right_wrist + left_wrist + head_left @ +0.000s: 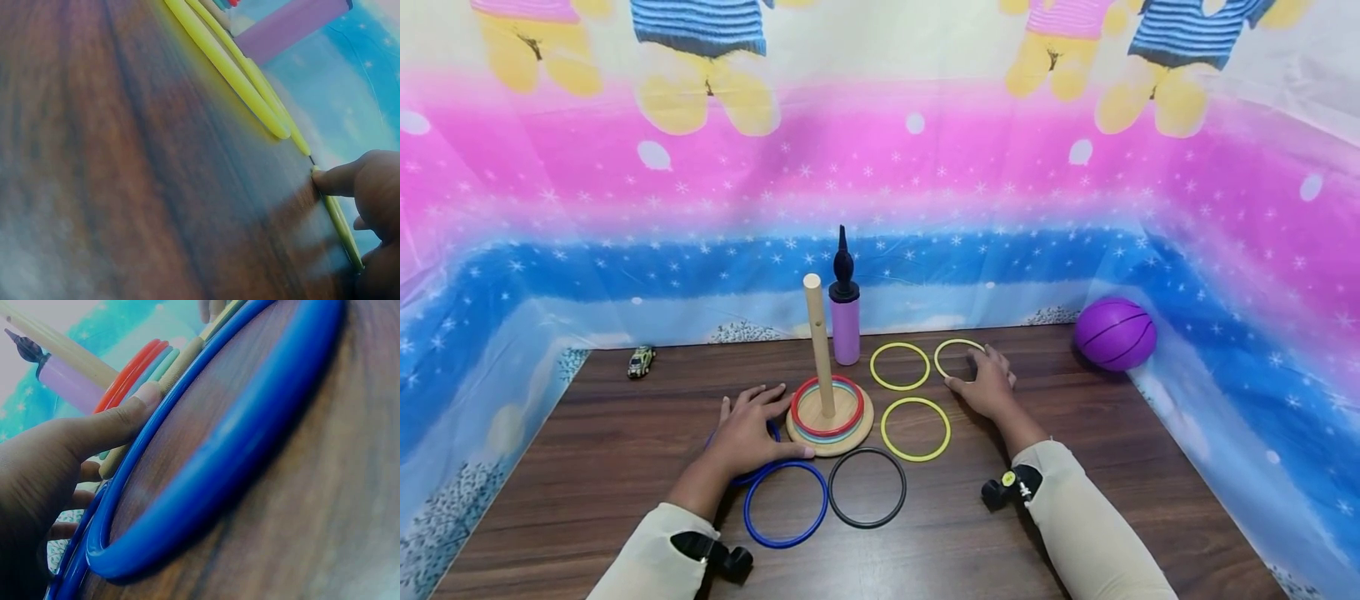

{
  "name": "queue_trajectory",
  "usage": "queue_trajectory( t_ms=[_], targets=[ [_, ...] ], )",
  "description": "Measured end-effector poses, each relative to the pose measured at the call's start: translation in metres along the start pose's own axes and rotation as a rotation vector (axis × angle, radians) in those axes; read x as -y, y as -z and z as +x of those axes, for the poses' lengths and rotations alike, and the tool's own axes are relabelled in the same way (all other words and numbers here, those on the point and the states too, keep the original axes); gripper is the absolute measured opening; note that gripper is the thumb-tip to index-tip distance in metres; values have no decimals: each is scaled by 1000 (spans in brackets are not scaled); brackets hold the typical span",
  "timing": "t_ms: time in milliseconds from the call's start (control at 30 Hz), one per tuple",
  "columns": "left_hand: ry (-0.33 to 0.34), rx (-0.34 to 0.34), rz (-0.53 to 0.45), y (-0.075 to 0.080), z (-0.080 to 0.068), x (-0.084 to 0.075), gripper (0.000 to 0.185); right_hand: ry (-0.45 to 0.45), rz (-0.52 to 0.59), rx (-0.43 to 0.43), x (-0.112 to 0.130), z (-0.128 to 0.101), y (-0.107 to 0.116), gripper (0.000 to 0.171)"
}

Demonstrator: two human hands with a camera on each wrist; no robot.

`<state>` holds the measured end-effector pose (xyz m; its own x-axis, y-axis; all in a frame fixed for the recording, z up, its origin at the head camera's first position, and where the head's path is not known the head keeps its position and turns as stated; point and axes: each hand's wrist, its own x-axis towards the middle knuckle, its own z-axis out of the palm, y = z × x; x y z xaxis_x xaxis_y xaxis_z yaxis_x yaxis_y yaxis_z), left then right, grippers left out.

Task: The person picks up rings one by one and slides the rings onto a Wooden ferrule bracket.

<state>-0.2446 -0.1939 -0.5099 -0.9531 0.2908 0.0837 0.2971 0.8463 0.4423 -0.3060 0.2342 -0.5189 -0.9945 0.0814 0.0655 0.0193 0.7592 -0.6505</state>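
**Reaching over the rings on the desk**

Resting my left hand [748, 433] flat on a blue ring [758, 477], with fingers spread and relaxed and my thumb tip against the wooden base [857, 429] of the peg stand, I grasp nothing yet. A second blue ring [786, 504] lies just beside it, glossy and round in section. My right hand [988, 385] lies on the far yellow ring [951, 343], fingertip pressing its thin rim against the desk [625, 467]; whether the other fingers curl round it I cannot tell. The rings are smooth hoops laid flat and apart, probably so each can be lifted singly. A red ring [827, 383] and a teal one already sit round the pale upright peg [817, 346]. Two more yellow rings [900, 366] and a black ring [867, 487] lie near the base
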Motion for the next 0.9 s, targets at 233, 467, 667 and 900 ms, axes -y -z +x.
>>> queue_trajectory(
  t_ms=[233, 467, 667, 900],
  targets=[
    [-1, -1, 1, 0, 0, 0, 108, -25, -1, 2, 0, 0, 0, 79],
    [-3, 0, -1, 1, 0, -1, 107, -37, -25, 0, 0, -2, 0, 78],
    [0, -1, 3, 0, 0, 0, 107, -54, 0, -53, 3, -2, 0, 83],
    [10, 4, 5, 0, -1, -2, 108, -50, 57, -114, 5, -1, 1, 91]
  ],
)
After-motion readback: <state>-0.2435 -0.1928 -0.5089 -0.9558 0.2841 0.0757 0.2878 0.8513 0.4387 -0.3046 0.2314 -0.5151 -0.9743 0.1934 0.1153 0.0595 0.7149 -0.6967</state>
